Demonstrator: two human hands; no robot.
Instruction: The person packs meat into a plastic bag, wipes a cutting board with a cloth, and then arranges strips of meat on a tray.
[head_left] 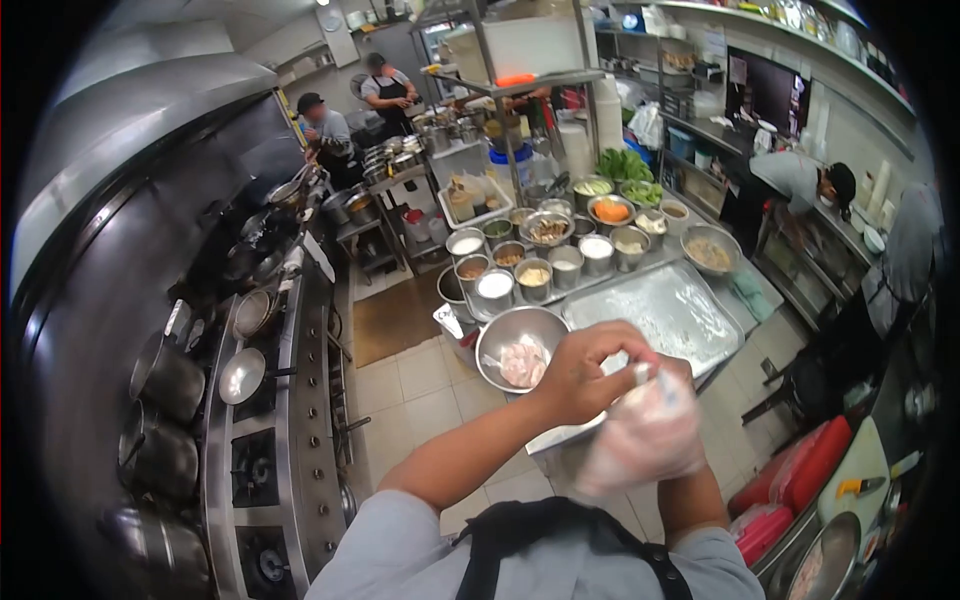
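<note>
The left hand (pixel 590 378) pinches the neck of a blurred bag of pink food (pixel 645 440) before the apron (pixel 535 515), while the grip of the right hand (pixel 676 368) is too hidden to tell; slick plastic could let it slip.

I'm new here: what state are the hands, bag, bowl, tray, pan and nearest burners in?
Bag: held up, blurred, pinkish inside
Left hand: pinching the bag's top
Right hand: mostly hidden behind the bag
Metal bowl: holding pale pink pieces
Metal tray: flat, whitish smears
Pan: upright on the stove
Nearest burners: no flame visible
</note>
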